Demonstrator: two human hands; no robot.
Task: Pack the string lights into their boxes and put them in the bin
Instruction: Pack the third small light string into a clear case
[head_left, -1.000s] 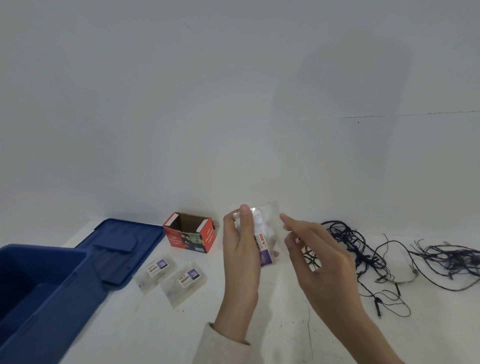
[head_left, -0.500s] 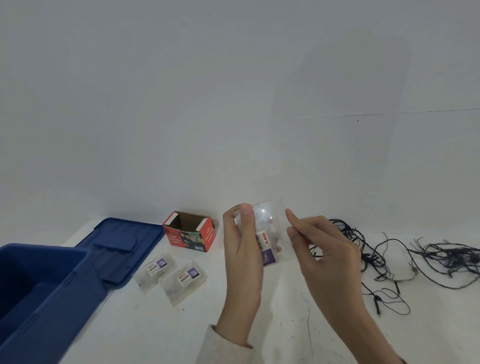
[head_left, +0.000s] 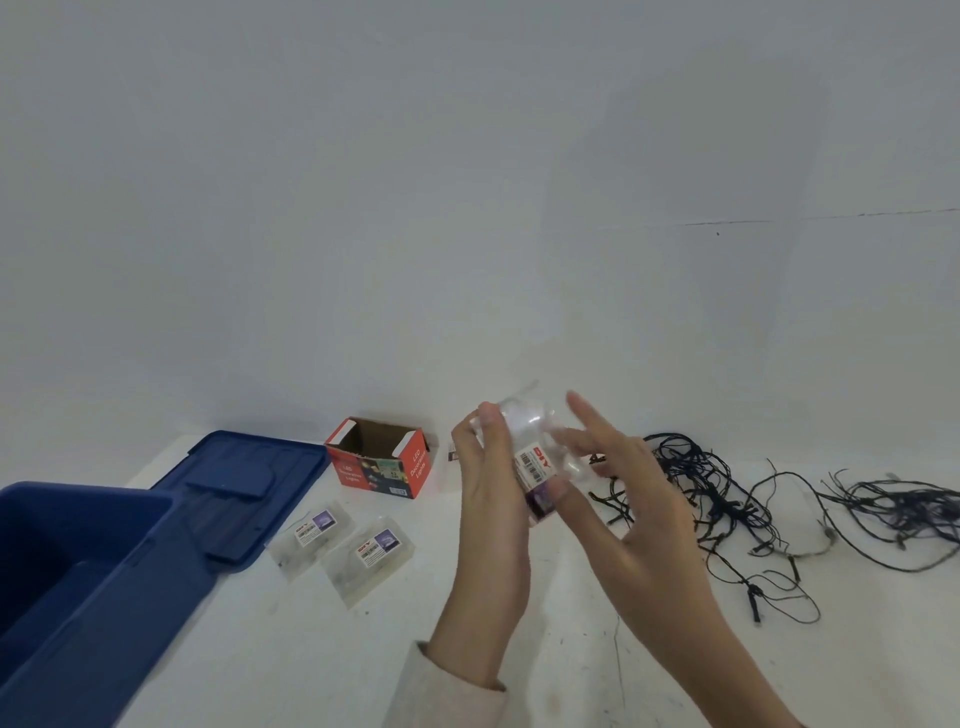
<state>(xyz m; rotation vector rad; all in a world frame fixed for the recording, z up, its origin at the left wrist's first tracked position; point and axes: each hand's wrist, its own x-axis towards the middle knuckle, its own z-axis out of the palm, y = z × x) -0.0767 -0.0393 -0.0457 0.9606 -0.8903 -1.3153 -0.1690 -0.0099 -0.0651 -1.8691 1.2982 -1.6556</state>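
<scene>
Clear box in left hand, right hand touching, bin well apart

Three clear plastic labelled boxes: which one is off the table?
The clear plastic box gripped in the left hand; the other two lie flat on the white table near the blue lid.

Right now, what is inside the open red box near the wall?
The red box is open at the top. Only bare brown cardboard of its inner walls shows. Its front wall hides the floor, which cannot be checked.
</scene>
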